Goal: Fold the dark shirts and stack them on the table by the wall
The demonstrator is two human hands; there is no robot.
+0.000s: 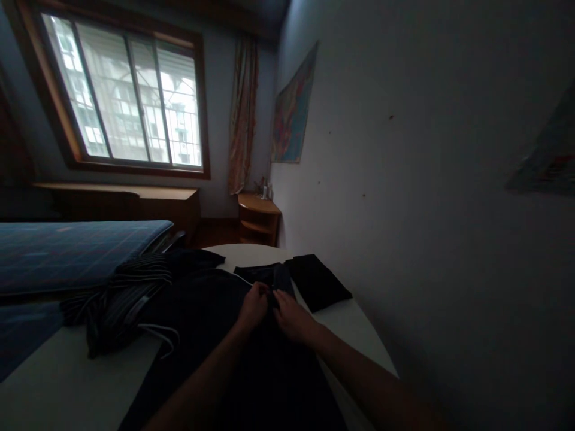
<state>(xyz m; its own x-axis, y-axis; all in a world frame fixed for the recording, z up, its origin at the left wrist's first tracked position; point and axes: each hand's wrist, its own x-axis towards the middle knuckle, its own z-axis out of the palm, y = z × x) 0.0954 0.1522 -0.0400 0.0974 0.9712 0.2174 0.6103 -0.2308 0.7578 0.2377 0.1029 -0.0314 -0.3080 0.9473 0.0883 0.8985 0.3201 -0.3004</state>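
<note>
A dark garment [202,311] lies spread over the pale round table [381,335], its kind hard to make out in the dim light. Both hands meet at its upper part, fingertips close together. My left hand [254,306] is closed, its thumb and fingers pinching the cloth. Just beside it, my right hand [290,314] is also closed on the same garment, fingers bent at the edge of a strip of fabric. What lies between the fingertips is too small and dark to see. Right of the hands rests a folded black cloth [318,282].
A crumpled striped garment [130,287] and a curved white strip [164,335] lie to the left. Beyond them is a bed with a blue checked cover [76,251]. A wooden corner shelf [258,203] stands behind the table, and a white wall [404,227] runs along the right.
</note>
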